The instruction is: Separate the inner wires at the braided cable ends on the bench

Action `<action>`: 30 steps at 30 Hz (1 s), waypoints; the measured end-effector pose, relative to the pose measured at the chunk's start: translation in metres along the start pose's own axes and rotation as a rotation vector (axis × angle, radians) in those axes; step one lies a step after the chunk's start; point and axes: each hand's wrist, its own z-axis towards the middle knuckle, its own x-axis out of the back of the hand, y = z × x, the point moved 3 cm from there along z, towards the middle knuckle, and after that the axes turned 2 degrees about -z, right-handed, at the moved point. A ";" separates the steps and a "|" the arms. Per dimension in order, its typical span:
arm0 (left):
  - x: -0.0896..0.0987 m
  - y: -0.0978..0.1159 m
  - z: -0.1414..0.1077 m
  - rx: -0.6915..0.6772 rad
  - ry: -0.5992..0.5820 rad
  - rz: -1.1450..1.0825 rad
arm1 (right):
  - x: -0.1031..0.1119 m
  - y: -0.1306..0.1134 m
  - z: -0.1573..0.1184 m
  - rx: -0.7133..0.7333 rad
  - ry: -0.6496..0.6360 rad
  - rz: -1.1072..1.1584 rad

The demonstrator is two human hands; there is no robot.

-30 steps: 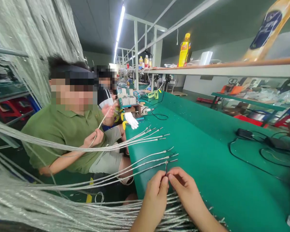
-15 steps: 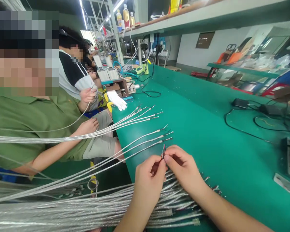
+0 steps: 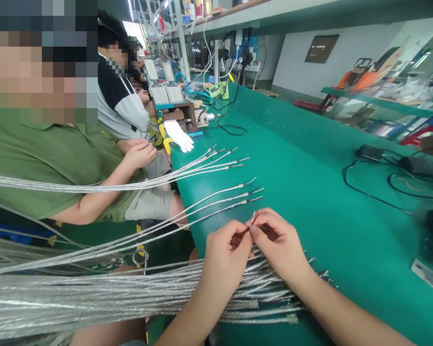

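Note:
Both my hands meet above the green bench, fingertips pinched together at the stripped end of a cable, where thin red, white and black wires [image 3: 253,219] stick up. My left hand [image 3: 228,250] is closed on the cable end; most of that cable is hidden by the hand. My right hand [image 3: 277,238] pinches the thin wires from the other side. Beneath my wrists lies a thick bundle of silvery braided cables [image 3: 166,293]. Farther up, several separate cables [image 3: 216,192] reach over the bench edge, their stripped wire ends lying on the green surface.
The green bench mat [image 3: 317,206] stretches away to the right. A co-worker in a green shirt [image 3: 68,163] sits at the left, hands together. A white glove [image 3: 179,137] lies near a bench machine [image 3: 176,115]. Black adapters with cords [image 3: 371,153] lie at right.
The camera view has shifted slightly. My fingers still pinch the wires, which now lean more to the right. The co-worker's raised hand has come down to the other one.

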 end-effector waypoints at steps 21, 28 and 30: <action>0.008 -0.007 0.001 -0.079 0.055 -0.188 | 0.000 -0.003 -0.001 0.038 0.054 -0.159; 0.008 -0.006 0.001 -0.090 0.032 -0.209 | -0.001 -0.004 -0.001 0.015 0.041 -0.099; 0.007 -0.006 0.000 -0.081 0.027 -0.205 | -0.002 -0.002 -0.001 0.002 0.045 -0.091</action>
